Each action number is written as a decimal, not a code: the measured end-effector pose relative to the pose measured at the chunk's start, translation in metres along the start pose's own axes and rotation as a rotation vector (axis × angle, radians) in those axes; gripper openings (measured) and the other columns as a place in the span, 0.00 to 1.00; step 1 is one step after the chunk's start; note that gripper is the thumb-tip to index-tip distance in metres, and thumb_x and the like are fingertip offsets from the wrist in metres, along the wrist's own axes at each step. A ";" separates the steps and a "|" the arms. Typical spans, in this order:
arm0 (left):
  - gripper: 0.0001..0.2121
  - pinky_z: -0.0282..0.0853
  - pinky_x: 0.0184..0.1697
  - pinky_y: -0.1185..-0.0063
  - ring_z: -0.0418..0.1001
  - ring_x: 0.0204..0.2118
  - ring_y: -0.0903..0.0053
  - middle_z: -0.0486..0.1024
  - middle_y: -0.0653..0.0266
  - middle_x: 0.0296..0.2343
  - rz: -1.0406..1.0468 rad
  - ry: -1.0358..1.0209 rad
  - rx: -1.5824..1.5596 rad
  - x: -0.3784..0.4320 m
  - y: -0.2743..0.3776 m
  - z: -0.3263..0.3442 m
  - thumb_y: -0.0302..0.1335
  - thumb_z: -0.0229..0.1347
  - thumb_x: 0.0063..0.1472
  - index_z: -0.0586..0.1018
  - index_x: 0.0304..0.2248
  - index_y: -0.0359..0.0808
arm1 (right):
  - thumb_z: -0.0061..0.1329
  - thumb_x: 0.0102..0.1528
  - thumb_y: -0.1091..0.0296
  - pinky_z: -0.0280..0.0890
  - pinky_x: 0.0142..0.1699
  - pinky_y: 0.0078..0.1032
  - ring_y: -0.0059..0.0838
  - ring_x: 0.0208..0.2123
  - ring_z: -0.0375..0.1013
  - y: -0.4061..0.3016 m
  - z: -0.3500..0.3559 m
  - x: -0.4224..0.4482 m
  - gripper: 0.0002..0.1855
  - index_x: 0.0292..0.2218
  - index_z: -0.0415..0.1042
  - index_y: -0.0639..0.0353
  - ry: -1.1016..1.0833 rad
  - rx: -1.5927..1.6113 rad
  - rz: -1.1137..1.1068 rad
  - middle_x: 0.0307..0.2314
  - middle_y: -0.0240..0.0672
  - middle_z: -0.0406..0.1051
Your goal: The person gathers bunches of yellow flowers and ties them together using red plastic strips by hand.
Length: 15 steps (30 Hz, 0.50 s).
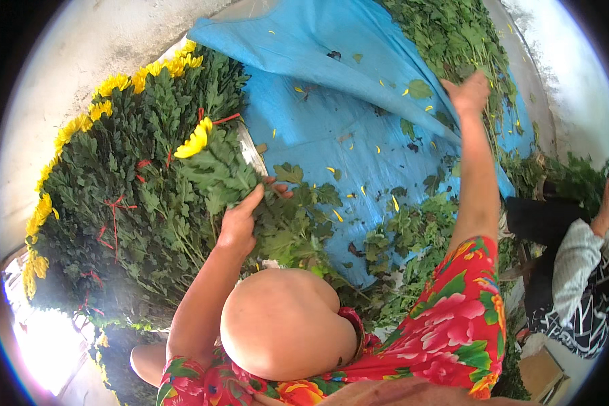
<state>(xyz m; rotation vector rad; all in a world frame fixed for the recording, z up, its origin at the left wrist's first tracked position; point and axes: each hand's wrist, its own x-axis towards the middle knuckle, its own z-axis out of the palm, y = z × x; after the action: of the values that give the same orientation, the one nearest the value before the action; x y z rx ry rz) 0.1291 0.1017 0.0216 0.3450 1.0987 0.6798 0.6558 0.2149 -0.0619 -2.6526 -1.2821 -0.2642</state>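
My left hand [241,218] is closed around the leafy stem of a yellow chrysanthemum [194,140], whose bloom points up and to the left. Beyond it stand tied bunches of yellow chrysanthemums [147,147], bound with red ties [115,205]. My right hand [468,94] reaches forward to the edge of a pile of leafy cut stems [454,40]. Its thumb is spread away from the fingers, and nothing is clearly held in it. Whether its fingertips touch the stems is hard to tell.
A blue tarp [304,116], folded over at the back, carries loose petals and leaves. Stripped leaves [416,228] heap up before my knee [284,319]. At right sits another person in a grey sleeve [578,269], a hand near greenery. A pale wall [96,40] rises behind the bunches.
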 end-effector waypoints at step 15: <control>0.14 0.71 0.51 0.62 0.75 0.47 0.59 0.76 0.53 0.40 -0.094 0.098 -0.039 0.015 0.010 -0.021 0.30 0.49 0.67 0.71 0.49 0.32 | 0.68 0.39 0.45 0.58 0.61 0.45 0.48 0.56 0.64 0.094 0.073 0.049 0.54 0.58 0.52 0.55 -0.252 -0.123 0.329 0.51 0.47 0.67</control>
<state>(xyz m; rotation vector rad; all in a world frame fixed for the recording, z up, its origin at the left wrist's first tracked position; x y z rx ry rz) 0.1110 0.1176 0.0075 0.2270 1.1856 0.6394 0.7650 0.2121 -0.1295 -3.0223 -0.8875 0.0416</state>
